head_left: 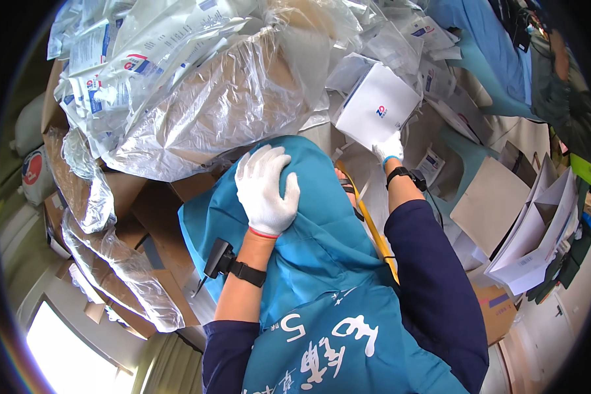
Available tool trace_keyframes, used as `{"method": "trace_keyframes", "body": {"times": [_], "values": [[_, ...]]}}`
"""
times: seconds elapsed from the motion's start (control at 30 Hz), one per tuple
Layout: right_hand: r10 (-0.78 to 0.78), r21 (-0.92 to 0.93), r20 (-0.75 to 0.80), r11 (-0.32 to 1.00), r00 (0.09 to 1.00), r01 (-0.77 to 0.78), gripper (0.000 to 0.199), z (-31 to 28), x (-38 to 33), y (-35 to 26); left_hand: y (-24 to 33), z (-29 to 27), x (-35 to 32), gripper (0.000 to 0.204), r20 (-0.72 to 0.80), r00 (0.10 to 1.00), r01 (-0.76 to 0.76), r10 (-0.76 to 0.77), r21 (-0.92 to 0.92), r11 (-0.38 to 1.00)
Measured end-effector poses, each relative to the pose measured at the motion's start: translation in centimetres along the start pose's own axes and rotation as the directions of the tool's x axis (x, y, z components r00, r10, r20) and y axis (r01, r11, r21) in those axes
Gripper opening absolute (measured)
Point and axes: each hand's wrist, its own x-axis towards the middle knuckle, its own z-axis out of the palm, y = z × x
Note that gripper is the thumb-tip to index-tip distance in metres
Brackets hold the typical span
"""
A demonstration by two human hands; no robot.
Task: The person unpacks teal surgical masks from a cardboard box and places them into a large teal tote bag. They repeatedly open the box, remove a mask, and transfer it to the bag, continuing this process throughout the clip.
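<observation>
My left hand (266, 189), in a white knit glove with a red cuff edge, lies flat on the teal apron (308, 243) over my knee. Its fingers are stretched out and it holds nothing. Reaching forward to the right, my gloved right hand (390, 148) grips the lower edge of a white flat box (379, 105) with a small red and blue mark. The box is tilted, and my fingers beneath it are partly hidden. To its left stands a large carton lined with clear plastic (217, 98), heaped with white and blue printed packets (134, 65).
Loose packets (431, 164) lie on the floor beyond my right wrist. Open white boxes (528, 230) stand at the right, beside a brown carton (496, 308). A person in blue (486, 46) is at the upper right. Brown cardboard flaps (154, 223) stick out at my left.
</observation>
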Motion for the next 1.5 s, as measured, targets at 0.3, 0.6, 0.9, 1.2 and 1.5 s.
{"method": "trace_keyframes", "body": {"times": [0.3, 0.6, 0.9, 1.2, 1.5], "values": [[0.025, 0.253, -0.040, 0.967, 0.999, -0.014, 0.082, 0.3, 0.8, 1.6, -0.5, 0.0, -0.1, 0.027, -0.020, 1.000, 0.008, -0.009, -0.029, 1.000], [0.083, 0.553, 0.164, 0.817, 0.983, -0.161, 0.049, 3.1, 5.8, 1.6, -0.5, -0.6, -0.8, 0.025, -0.069, 0.997, 0.020, -0.022, -0.027, 0.999], [0.172, 0.915, 0.275, 0.255, 0.946, -0.312, 0.034, 1.9, 2.6, -3.9, -0.7, -1.0, -2.0, 0.024, -0.115, 0.992, 0.051, -0.052, -0.012, 0.999], [0.045, 0.725, 0.032, 0.687, 0.998, -0.054, 0.040, -9.5, -0.8, -0.4, -0.2, -0.5, -2.1, 0.019, -0.199, 0.979, 0.029, -0.035, -0.035, 0.999], [-0.146, 0.429, -0.187, 0.877, 0.971, 0.215, 0.026, -19.6, -11.1, 0.1, 0.0, -1.3, -4.0, 0.024, -0.198, 0.980, 0.003, -0.009, -0.031, 0.999]]}}
